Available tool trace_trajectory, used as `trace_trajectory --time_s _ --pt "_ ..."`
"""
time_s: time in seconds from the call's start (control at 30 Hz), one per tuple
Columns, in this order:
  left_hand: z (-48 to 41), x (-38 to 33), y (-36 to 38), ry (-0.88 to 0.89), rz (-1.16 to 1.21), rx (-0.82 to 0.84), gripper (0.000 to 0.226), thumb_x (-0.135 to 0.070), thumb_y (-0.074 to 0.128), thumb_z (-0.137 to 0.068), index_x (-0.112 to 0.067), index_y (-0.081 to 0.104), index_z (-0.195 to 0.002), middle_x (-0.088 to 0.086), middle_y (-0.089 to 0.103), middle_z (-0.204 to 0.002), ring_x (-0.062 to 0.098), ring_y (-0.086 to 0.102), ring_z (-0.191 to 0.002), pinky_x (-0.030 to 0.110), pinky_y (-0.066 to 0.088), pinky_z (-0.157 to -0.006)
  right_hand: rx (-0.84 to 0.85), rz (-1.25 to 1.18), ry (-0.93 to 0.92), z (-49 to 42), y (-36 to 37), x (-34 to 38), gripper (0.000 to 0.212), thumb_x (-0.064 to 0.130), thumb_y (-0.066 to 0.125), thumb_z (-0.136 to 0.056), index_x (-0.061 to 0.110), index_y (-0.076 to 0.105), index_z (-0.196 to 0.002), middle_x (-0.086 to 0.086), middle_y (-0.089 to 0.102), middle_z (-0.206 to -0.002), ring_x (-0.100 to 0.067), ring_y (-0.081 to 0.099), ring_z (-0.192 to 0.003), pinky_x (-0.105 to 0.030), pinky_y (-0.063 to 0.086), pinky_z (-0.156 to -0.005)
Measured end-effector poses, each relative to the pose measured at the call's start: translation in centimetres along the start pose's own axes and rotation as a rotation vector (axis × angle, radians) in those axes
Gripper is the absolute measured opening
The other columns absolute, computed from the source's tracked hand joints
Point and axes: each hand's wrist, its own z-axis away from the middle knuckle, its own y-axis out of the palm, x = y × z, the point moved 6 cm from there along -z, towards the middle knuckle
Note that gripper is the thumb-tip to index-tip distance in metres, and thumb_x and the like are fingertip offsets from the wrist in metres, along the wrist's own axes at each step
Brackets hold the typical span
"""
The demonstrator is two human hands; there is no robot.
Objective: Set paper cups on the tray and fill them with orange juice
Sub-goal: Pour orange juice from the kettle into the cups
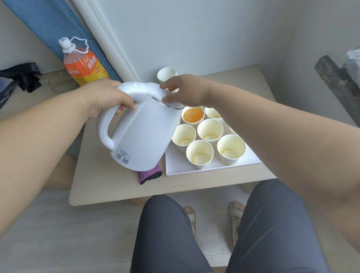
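A white kettle [144, 135] is tilted to the right, its spout over the back left of a white tray [177, 165]. My left hand [106, 97] grips the kettle's handle at the top. My right hand [186, 90] rests with its fingers on the kettle's lid. Several paper cups stand on the tray. One cup [193, 115] under the spout holds orange juice. The other cups, such as the front one [199, 154], show only a thin orange ring at the bottom. My right forearm hides part of the tray's right side.
An orange juice bottle [81, 66] stands at the back left by a blue curtain. A spare cup stack [166, 74] sits behind the tray against the wall. A purple cloth [148, 175] lies under the kettle on the small table [118, 189]. My knees are below the table edge.
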Motion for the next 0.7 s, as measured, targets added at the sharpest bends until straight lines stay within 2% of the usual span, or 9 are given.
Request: trace_trajectory --time_s 0.17,0.23,0.33,0.53,0.7 --pt "0.8 0.8 0.6 -0.018 -0.041 0.046 0.019 0.0 0.069 -0.074 -0.01 0.054 -0.069 0.002 0.049 -0.044 0.021 0.041 -0.049 0.026 0.036 -0.056 0.037 -0.056 0.017 0.9 1.5 -0.3 0.05 0.032 0.057 -0.093 0.023 0.045 -0.14 -0.001 0.048 -0.141 -0.017 0.05 -0.122 -0.023 0.035 -0.101" --pt "1.1 1.1 0.8 -0.025 -0.052 0.055 0.019 0.0 0.069 -0.074 -0.01 0.054 -0.071 0.004 0.049 -0.047 0.021 0.041 -0.049 0.027 0.035 -0.056 0.05 -0.109 0.034 1.0 2.2 -0.5 0.049 0.03 0.058 -0.093 0.022 0.046 -0.14 -0.002 0.049 -0.139 -0.018 0.052 -0.116 -0.026 0.039 -0.103" --pt "1.4 1.3 1.3 -0.03 -0.067 0.065 0.021 -0.001 0.069 -0.075 -0.01 0.052 -0.067 0.002 0.049 -0.043 0.02 0.042 -0.049 0.026 0.036 -0.055 0.054 -0.189 0.061 0.7 3.2 -1.2 0.046 0.027 0.058 -0.093 0.021 0.05 -0.137 -0.003 0.05 -0.139 -0.021 0.05 -0.124 -0.036 0.04 -0.107" --pt "1.3 1.6 1.9 -0.046 -0.114 0.065 0.017 -0.003 0.071 -0.072 -0.008 0.055 -0.069 0.001 0.049 -0.041 0.021 0.043 -0.048 0.026 0.038 -0.057 0.069 -0.281 0.106 0.2 5.0 -2.6 0.044 0.023 0.055 -0.094 0.022 0.05 -0.137 -0.001 0.05 -0.14 -0.019 0.048 -0.127 -0.037 0.039 -0.109" --pt "1.4 1.6 2.4 -0.076 -0.126 0.07 0.025 -0.003 0.07 -0.072 -0.01 0.049 -0.061 0.001 0.045 -0.038 0.021 0.041 -0.049 0.025 0.036 -0.054 0.095 -0.311 0.138 -0.2 6.1 -3.3 0.044 0.01 0.043 -0.093 0.027 0.056 -0.132 -0.001 0.059 -0.13 -0.023 0.052 -0.122 -0.042 0.041 -0.107"
